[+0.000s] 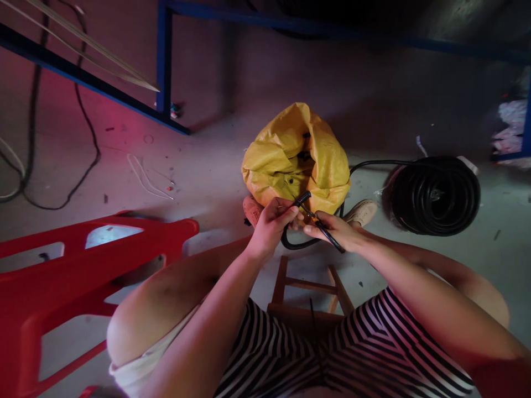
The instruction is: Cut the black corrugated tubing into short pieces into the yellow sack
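My left hand is closed around a black corrugated tube, whose ribbed end sticks out past the fingers. My right hand grips a dark hand tool with a touch of orange near its pivot; the tool's tip points up and left, at the tube by my left fingers. Just beyond both hands, an open yellow sack stands on the floor between my shoes, with small dark pieces inside. The tube loops below my hands and runs right, behind the sack.
A coil of black tubing lies on the floor at the right. Red plastic stools stand at the left. A blue metal frame crosses the far side, and cables hang at the far left. A wooden stool is beneath me.
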### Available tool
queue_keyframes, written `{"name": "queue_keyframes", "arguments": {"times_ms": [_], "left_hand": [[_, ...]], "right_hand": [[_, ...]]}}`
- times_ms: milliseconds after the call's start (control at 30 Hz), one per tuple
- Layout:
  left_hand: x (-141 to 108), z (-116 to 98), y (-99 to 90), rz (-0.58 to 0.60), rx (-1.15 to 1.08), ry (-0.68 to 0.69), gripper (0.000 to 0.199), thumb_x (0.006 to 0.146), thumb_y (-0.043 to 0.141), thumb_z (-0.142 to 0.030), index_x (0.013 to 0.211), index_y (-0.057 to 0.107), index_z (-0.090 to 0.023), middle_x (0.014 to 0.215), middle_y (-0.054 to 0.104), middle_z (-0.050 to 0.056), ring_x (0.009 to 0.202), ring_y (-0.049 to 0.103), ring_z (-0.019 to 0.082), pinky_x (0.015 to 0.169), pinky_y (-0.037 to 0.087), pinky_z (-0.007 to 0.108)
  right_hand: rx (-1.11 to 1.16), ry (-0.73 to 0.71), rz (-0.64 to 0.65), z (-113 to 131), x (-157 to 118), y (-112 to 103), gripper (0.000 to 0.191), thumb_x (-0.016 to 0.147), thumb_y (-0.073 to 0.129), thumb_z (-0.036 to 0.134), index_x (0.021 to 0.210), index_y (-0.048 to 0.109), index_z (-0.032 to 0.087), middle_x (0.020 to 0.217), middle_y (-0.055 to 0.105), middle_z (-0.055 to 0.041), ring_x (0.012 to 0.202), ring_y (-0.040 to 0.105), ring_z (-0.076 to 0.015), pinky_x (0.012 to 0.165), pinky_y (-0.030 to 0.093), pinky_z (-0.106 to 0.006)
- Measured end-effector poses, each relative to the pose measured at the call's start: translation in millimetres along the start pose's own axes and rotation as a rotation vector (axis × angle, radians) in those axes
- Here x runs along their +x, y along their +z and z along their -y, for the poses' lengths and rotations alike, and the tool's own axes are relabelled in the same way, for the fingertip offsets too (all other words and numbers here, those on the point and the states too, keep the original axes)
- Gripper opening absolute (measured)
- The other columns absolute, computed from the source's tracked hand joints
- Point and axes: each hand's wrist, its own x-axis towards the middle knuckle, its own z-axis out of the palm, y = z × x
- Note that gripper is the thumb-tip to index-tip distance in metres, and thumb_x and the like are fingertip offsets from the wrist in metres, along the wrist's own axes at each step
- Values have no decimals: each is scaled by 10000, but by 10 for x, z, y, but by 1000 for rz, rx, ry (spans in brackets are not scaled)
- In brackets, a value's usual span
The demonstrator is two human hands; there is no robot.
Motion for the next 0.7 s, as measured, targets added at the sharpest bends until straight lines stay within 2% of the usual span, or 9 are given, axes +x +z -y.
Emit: {"name": "queue_keyframes", "arguments": {"times_ms": [167,433,700], "left_hand": [[22,-5,-31,-15,5,-5,351,731,861,-361,898,617,-172,738,732,13,542,565,86,539,425,217],[24,1,-21,-38,21,7,347,729,869,-360,891,633,-164,730,726,10,553,556,84,543,416,218],[31,12,-34,-10,24,42,334,749,868,-369,873,635,-166,701,689,-18,567,562,80,563,419,216]], "right_hand": [[43,-29,20,23,-4,-25,540,884,707,641,1176,688,187,1176,723,-74,1142,651,-288,981,487,-354],[-175,37,-29,125,-44,-46,492,865,716,637,1044,657,183,966,682,-36,887,623,-220,755,431,-283],[-183,76,-30,127,-52,-33,506,851,703,676,948,597,191,863,614,-10,802,573,-195,703,389,-281]]}}
